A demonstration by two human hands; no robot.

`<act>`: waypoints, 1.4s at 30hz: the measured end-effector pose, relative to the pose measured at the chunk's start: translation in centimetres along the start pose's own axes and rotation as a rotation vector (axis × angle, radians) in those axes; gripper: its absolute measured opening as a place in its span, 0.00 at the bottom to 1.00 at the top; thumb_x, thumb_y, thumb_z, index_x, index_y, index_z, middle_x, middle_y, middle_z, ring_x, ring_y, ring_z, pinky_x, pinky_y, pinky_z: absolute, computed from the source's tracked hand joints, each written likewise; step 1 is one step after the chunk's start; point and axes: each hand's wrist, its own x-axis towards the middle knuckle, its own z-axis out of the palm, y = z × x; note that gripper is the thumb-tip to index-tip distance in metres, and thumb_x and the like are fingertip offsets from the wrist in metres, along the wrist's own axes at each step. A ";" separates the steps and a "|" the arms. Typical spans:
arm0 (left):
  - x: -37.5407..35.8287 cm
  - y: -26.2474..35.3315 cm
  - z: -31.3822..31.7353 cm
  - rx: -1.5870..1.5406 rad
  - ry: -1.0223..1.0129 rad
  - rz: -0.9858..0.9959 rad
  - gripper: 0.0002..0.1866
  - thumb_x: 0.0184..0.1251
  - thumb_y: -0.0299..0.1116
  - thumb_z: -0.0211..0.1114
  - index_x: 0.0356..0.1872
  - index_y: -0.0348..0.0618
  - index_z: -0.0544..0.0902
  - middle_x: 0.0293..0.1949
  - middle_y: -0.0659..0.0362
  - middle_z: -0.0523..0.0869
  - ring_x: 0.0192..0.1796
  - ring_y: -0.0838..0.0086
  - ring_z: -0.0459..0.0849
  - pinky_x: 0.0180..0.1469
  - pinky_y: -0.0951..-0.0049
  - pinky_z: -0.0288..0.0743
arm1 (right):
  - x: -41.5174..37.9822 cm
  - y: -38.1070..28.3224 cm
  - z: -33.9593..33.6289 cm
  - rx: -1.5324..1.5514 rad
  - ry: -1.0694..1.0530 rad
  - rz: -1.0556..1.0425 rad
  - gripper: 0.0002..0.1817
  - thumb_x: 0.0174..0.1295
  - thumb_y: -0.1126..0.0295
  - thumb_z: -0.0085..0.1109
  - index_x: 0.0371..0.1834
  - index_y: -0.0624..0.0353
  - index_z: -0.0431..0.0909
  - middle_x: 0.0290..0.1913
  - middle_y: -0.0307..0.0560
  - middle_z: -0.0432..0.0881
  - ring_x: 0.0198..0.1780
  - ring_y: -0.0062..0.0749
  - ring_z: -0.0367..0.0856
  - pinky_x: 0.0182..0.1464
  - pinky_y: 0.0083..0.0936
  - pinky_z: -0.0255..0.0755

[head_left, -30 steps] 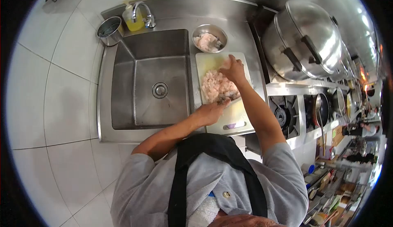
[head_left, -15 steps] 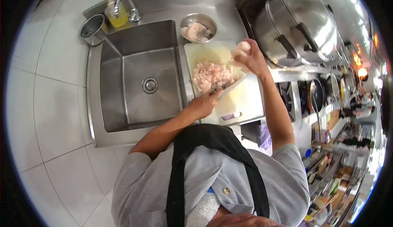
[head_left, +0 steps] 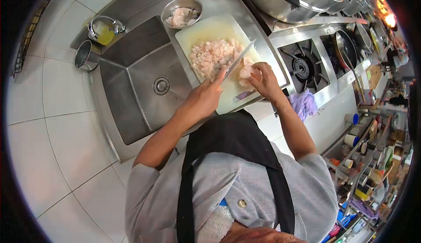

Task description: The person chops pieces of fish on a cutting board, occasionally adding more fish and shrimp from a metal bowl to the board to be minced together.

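My left hand (head_left: 204,100) is closed around the handle of a knife, index finger stretched along it. The knife blade (head_left: 240,60) slants up and to the right over the white cutting board (head_left: 226,102). Left of the blade lies a heap of diced, pale pink raw meat (head_left: 213,55). My right hand (head_left: 265,81) grips a larger piece of raw meat (head_left: 246,73) against the board, right of the blade. A steel bowl (head_left: 201,10) behind the board holds more raw meat (head_left: 182,17).
A steel sink (head_left: 144,89) lies left of the board, with a metal cup (head_left: 87,55) and a faucet (head_left: 118,26) at its back corner. Large pots (head_left: 285,2) stand at the upper right. A gas burner (head_left: 301,67) and a purple cloth (head_left: 303,104) are to the right.
My right hand has come down from above the board's far right corner, bringing the meat piece onto the board beside the knife. The view has turned and shifted.
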 end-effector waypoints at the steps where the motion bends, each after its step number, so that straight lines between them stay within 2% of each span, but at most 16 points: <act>1: -1.5 1.8 -1.6 0.031 -0.047 -0.017 0.34 0.76 0.30 0.55 0.80 0.51 0.56 0.50 0.31 0.81 0.51 0.37 0.82 0.55 0.47 0.75 | -0.1 0.1 0.1 0.024 -0.024 0.025 0.22 0.55 0.70 0.70 0.53 0.61 0.76 0.52 0.57 0.79 0.57 0.58 0.76 0.60 0.45 0.72; 5: -4.7 3.6 -2.1 0.192 -0.132 -0.021 0.35 0.77 0.31 0.55 0.81 0.52 0.54 0.44 0.32 0.81 0.46 0.37 0.82 0.52 0.47 0.75 | 0.3 0.1 0.1 0.028 -0.056 0.051 0.21 0.56 0.73 0.68 0.53 0.60 0.76 0.50 0.54 0.80 0.54 0.56 0.78 0.57 0.42 0.75; 8: -4.8 3.4 -1.1 0.185 -0.220 -0.047 0.35 0.77 0.31 0.54 0.82 0.50 0.52 0.44 0.33 0.81 0.46 0.36 0.82 0.52 0.47 0.76 | 0.2 0.5 0.3 0.067 -0.071 0.062 0.21 0.56 0.74 0.68 0.54 0.60 0.76 0.50 0.53 0.81 0.55 0.55 0.79 0.57 0.42 0.75; 14: -3.0 3.4 0.8 0.231 -0.242 -0.077 0.36 0.76 0.29 0.54 0.81 0.46 0.51 0.46 0.31 0.81 0.47 0.36 0.82 0.53 0.46 0.75 | 0.3 0.5 0.2 0.142 -0.072 0.117 0.19 0.56 0.76 0.69 0.51 0.60 0.77 0.49 0.54 0.81 0.54 0.53 0.80 0.56 0.40 0.76; 16: -1.1 2.0 2.8 0.197 -0.207 -0.065 0.36 0.76 0.28 0.53 0.81 0.46 0.50 0.48 0.31 0.81 0.49 0.36 0.82 0.54 0.45 0.75 | 0.2 0.9 0.5 0.116 -0.058 0.090 0.17 0.57 0.76 0.70 0.49 0.60 0.77 0.48 0.53 0.80 0.50 0.50 0.82 0.52 0.36 0.76; 17: 0.1 1.0 4.4 0.177 -0.188 -0.064 0.36 0.76 0.28 0.53 0.81 0.46 0.50 0.49 0.31 0.81 0.50 0.36 0.82 0.54 0.45 0.75 | -0.1 0.9 0.7 0.132 -0.079 0.118 0.18 0.57 0.76 0.70 0.50 0.60 0.77 0.49 0.53 0.80 0.52 0.52 0.81 0.54 0.38 0.76; 19: 4.3 -1.2 7.8 0.065 -0.045 0.097 0.38 0.69 0.22 0.49 0.81 0.44 0.51 0.62 0.35 0.77 0.55 0.38 0.82 0.56 0.48 0.76 | 0.1 0.8 0.9 0.151 -0.107 0.151 0.19 0.57 0.75 0.69 0.53 0.60 0.77 0.50 0.55 0.81 0.54 0.55 0.80 0.56 0.42 0.76; 22: 7.2 -2.0 8.5 0.074 -0.038 0.075 0.37 0.72 0.25 0.52 0.81 0.46 0.52 0.67 0.38 0.75 0.61 0.40 0.79 0.58 0.49 0.75 | -0.3 0.9 1.0 0.229 -0.067 0.152 0.19 0.59 0.72 0.70 0.53 0.60 0.77 0.51 0.54 0.81 0.55 0.54 0.80 0.57 0.41 0.75; 25: 6.2 -3.4 7.2 0.017 0.167 0.298 0.34 0.76 0.30 0.54 0.80 0.48 0.55 0.66 0.39 0.77 0.62 0.43 0.79 0.62 0.51 0.73 | -1.5 0.2 0.8 0.215 0.116 0.094 0.19 0.59 0.69 0.71 0.52 0.59 0.77 0.50 0.54 0.80 0.55 0.54 0.79 0.57 0.41 0.75; 26: 5.4 -3.8 6.8 0.031 0.124 0.215 0.34 0.76 0.31 0.54 0.81 0.49 0.55 0.63 0.38 0.78 0.61 0.42 0.80 0.62 0.51 0.74 | -1.8 0.0 0.6 0.212 0.132 0.109 0.18 0.59 0.69 0.70 0.51 0.59 0.78 0.49 0.53 0.80 0.56 0.54 0.79 0.57 0.42 0.74; 31: -2.9 6.1 -1.7 0.204 -0.223 -0.136 0.33 0.78 0.33 0.54 0.81 0.50 0.55 0.50 0.34 0.82 0.54 0.40 0.82 0.57 0.48 0.75 | -1.5 0.1 -0.2 0.129 0.009 0.098 0.16 0.59 0.69 0.69 0.50 0.60 0.80 0.49 0.56 0.81 0.52 0.56 0.80 0.55 0.40 0.76; 33: -4.7 5.9 -1.3 0.242 -0.246 -0.126 0.33 0.78 0.33 0.54 0.81 0.50 0.55 0.46 0.35 0.81 0.50 0.40 0.82 0.55 0.48 0.75 | -1.0 0.1 -0.1 0.130 -0.017 0.109 0.16 0.59 0.70 0.68 0.49 0.61 0.80 0.49 0.57 0.81 0.52 0.56 0.80 0.55 0.40 0.76; 34: -5.0 5.6 -1.0 0.258 -0.259 -0.122 0.33 0.78 0.33 0.53 0.81 0.51 0.55 0.44 0.35 0.81 0.49 0.39 0.82 0.54 0.48 0.75 | -0.9 0.3 0.0 0.125 0.004 0.103 0.15 0.59 0.70 0.69 0.48 0.62 0.80 0.47 0.54 0.80 0.50 0.51 0.80 0.53 0.37 0.76; 36: -3.7 3.1 1.7 0.223 -0.203 -0.053 0.34 0.77 0.32 0.53 0.82 0.51 0.54 0.45 0.35 0.81 0.49 0.39 0.83 0.54 0.48 0.75 | -1.1 0.7 0.7 0.119 0.036 0.092 0.14 0.60 0.71 0.69 0.46 0.63 0.79 0.45 0.50 0.78 0.46 0.42 0.81 0.49 0.30 0.76; 40: -2.7 3.4 2.0 0.212 -0.254 -0.100 0.36 0.77 0.30 0.53 0.82 0.52 0.51 0.47 0.35 0.81 0.49 0.39 0.82 0.55 0.48 0.75 | -1.1 1.3 1.4 0.225 0.017 0.153 0.15 0.58 0.74 0.70 0.46 0.63 0.79 0.44 0.49 0.78 0.46 0.37 0.80 0.51 0.30 0.76; 42: -0.8 2.1 3.8 0.158 -0.202 -0.030 0.36 0.77 0.30 0.52 0.82 0.53 0.50 0.49 0.34 0.81 0.51 0.38 0.82 0.56 0.48 0.75 | -1.1 1.5 1.2 0.206 0.017 0.169 0.15 0.58 0.74 0.70 0.46 0.62 0.79 0.45 0.49 0.78 0.47 0.38 0.81 0.51 0.30 0.76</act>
